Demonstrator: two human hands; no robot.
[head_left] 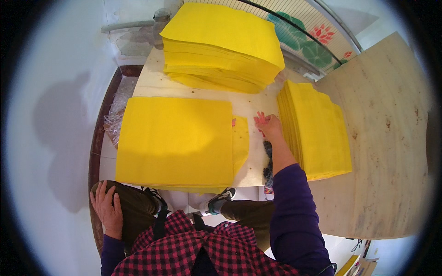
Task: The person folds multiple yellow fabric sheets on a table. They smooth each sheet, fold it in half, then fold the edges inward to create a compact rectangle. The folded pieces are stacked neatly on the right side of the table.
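Observation:
My left hand point(107, 208) lies flat on my left thigh with its fingers spread, holding nothing. Over the table, my right hand point(272, 127) pinches a small bunch of pinkish-red strips point(261, 117); its fingertips are partly hidden. Just left of it lies a wide stack of yellow fabric-like sheets point(177, 142), and a smaller yellow piece point(240, 145) sticks out from the stack's right side with a bit of red on it. Close on the right of my right hand stands another yellow stack point(317, 131), its layered edges facing the hand.
A taller yellow stack point(221, 41) sits at the far side of the wooden table point(258, 103). Dark items in clear plastic point(268, 163) lie beside my right forearm. A large wooden board point(382, 138) extends at the right. Crumpled clear plastic point(115, 119) is by the left wall.

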